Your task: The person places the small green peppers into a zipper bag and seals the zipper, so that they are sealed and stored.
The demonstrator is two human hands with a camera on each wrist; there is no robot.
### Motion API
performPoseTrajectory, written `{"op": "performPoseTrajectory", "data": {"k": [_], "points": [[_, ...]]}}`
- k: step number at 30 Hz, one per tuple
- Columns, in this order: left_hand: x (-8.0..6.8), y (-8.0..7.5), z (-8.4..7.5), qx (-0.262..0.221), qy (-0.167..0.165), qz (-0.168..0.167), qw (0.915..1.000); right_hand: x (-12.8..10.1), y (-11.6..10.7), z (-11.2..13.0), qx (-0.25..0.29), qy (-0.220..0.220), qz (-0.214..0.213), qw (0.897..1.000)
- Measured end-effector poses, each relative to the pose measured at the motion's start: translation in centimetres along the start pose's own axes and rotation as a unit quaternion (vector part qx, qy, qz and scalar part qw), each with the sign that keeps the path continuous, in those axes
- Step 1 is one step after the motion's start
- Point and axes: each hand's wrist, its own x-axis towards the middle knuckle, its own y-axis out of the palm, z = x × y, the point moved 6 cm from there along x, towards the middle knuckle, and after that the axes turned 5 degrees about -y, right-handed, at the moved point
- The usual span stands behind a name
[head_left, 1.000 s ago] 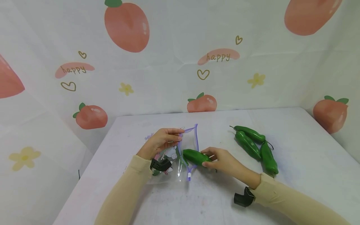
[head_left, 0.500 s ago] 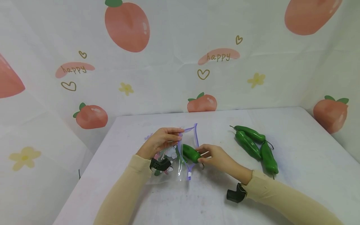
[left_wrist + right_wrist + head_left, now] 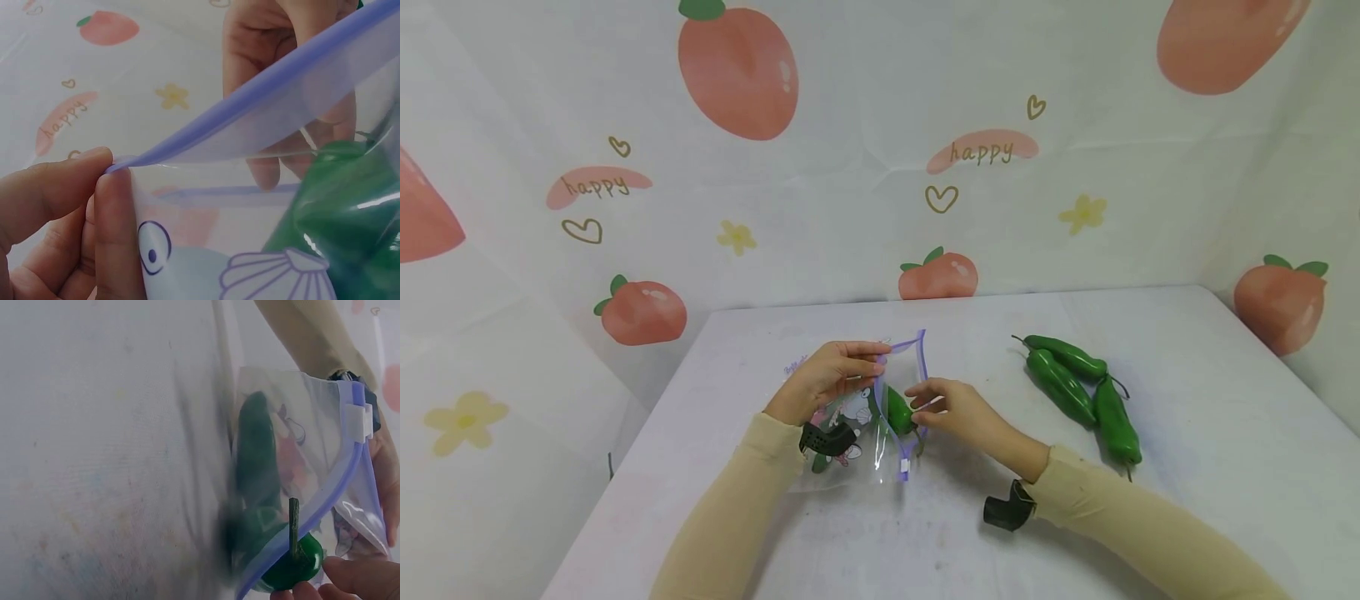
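Observation:
My left hand (image 3: 826,382) pinches the purple zip edge of a clear, cartoon-printed zip bag (image 3: 231,115) between thumb and fingers, keeping its mouth apart. At that mouth, my right hand (image 3: 957,412) holds a green pepper (image 3: 898,412) by its stem end. Most of this pepper lies inside the bag; its stem (image 3: 294,528) points out past the zip. In the right wrist view, thumb and fingertips sit around the pepper's end. Deeper in the bag shows another dark green pepper (image 3: 256,453), seen through the plastic. A white slider (image 3: 359,423) sits at one end of the zip.
Several green items lie right of the bag: a rear pepper (image 3: 1066,357), a middle pepper (image 3: 1062,388) and a front pepper (image 3: 1117,423), close together on the white table (image 3: 970,550). A fruit-printed cloth (image 3: 850,208) hangs behind the table.
My right hand has moved left, carrying the pepper from the bag's mouth farther inside, so less of it sticks out. The left hand and the bag's edge have stayed in place.

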Motion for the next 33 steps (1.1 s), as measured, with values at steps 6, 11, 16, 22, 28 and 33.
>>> {"op": "performPoseTrajectory", "data": {"k": [6, 11, 16, 22, 28, 33], "points": [[0.0, 0.0, 0.0, 0.011, 0.0, -0.007, 0.9999, 0.1, 0.5, 0.2, -0.019, -0.003, 0.012, 1.0], [0.1, -0.1, 0.1, -0.002, -0.001, -0.009, 1.0, -0.2, 0.8, 0.3, -0.032, 0.021, 0.023, 0.999], [0.1, 0.0, 0.0, 0.001, -0.002, -0.008, 1.0, -0.4, 0.9, 0.4, -0.034, 0.029, 0.03, 0.999], [0.0, 0.0, 0.0, 0.002, -0.003, -0.01, 0.9999, -0.5, 1.0, 0.4, -0.036, 0.021, 0.038, 0.998], [-0.1, -0.1, -0.1, -0.009, -0.002, -0.007, 0.9999, -0.5, 1.1, 0.3, -0.039, 0.023, 0.039, 0.998], [-0.1, 0.0, -0.1, -0.008, -0.001, -0.002, 1.0, -0.4, 1.1, 0.4, -0.045, 0.021, 0.042, 0.998]]}}
